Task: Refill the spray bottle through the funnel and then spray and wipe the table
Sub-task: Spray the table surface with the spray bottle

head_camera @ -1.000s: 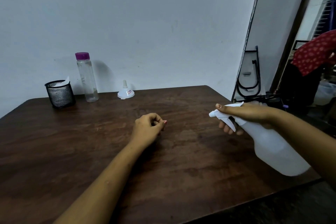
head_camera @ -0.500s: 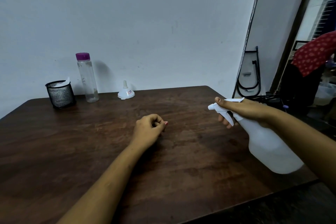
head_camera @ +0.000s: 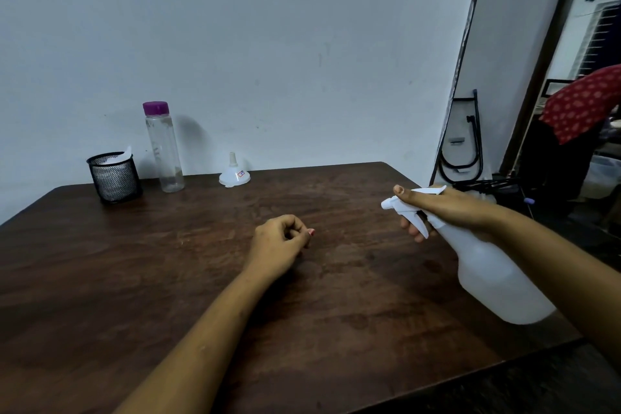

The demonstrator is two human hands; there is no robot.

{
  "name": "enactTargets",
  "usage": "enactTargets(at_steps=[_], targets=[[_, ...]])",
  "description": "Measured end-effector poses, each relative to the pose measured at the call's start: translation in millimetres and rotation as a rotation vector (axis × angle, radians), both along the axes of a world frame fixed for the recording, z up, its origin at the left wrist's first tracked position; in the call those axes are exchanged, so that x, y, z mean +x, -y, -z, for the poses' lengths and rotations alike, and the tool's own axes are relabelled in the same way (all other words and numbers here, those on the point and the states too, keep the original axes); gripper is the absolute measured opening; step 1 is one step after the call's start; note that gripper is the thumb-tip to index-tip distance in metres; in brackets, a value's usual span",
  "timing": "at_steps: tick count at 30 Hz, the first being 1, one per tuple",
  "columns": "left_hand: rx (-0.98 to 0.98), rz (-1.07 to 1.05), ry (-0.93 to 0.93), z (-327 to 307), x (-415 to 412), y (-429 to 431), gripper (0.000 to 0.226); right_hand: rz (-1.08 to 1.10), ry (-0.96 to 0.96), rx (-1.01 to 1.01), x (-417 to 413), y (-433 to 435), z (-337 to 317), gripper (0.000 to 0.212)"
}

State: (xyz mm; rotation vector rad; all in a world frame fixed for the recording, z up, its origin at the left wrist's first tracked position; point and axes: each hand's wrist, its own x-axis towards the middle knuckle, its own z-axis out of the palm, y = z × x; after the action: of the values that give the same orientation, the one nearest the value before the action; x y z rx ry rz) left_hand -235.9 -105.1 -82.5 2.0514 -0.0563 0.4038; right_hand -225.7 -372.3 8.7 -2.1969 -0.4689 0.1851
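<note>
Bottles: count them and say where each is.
2. The purple-capped clear bottle stands far left on the table; the right hand grips the white spray bottle. None seems hidden.

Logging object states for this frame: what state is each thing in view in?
spray bottle: trigger head on, tilted, gripped by right hand
left hand: curled, holds nothing, resting on table
water bottle: upright, purple cap on
funnel: upside down, spout up, on the table
mesh cup: upright, white paper inside
</note>
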Motion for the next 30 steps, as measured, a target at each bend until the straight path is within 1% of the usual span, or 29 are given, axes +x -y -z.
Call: enactTargets(at_steps=[5, 8, 12, 14, 17, 18, 20, 22, 24, 27, 30], targets=[[0.001, 0.005, -0.003, 0.7, -1.0, -0.5, 0.019, 0.013, 0.02, 0.016, -0.3, -2.6, 1.2, 0.049], [0.004, 0.006, -0.008, 0.8, -1.5, -0.2, 0.019, 0.03, 0.08, -0.028, 1.0, -3.6, 3.1, 0.034], [0.011, 0.007, -0.009, 1.3, -1.8, 0.6, 0.019, 0.007, 0.063, -0.089, 3.5, -3.3, 2.2, 0.04], [0.012, 0.008, -0.006, 0.9, -2.1, 1.4, 0.02, -0.012, 0.04, -0.065, 2.8, -3.1, 0.7, 0.039], [0.016, 0.008, 0.002, -0.3, -3.9, 3.5, 0.02, -0.033, 0.029, -0.037, 3.4, -2.2, 1.7, 0.048], [0.014, 0.008, 0.0, -0.2, -4.2, 4.0, 0.019, -0.03, 0.049, -0.047, 3.2, -3.1, 2.8, 0.047], [0.007, 0.012, -0.006, 0.0, -4.7, 4.1, 0.019, -0.015, 0.078, -0.043, 2.7, -5.9, 5.6, 0.033], [0.001, 0.017, -0.006, 0.3, -4.2, 4.0, 0.02, -0.011, 0.098, -0.031, 1.8, -6.8, 6.0, 0.035], [0.006, 0.016, -0.004, -0.1, -3.9, 4.2, 0.02, -0.01, 0.105, -0.024, 1.7, -4.7, 4.1, 0.031], [0.018, 0.018, 0.0, -1.2, -5.5, 6.3, 0.019, -0.039, 0.06, -0.052, 2.1, -0.2, 1.6, 0.043], [0.028, 0.02, 0.003, -2.6, -7.7, 8.2, 0.018, -0.043, 0.049, -0.041, 0.1, -2.3, 2.4, 0.042]])
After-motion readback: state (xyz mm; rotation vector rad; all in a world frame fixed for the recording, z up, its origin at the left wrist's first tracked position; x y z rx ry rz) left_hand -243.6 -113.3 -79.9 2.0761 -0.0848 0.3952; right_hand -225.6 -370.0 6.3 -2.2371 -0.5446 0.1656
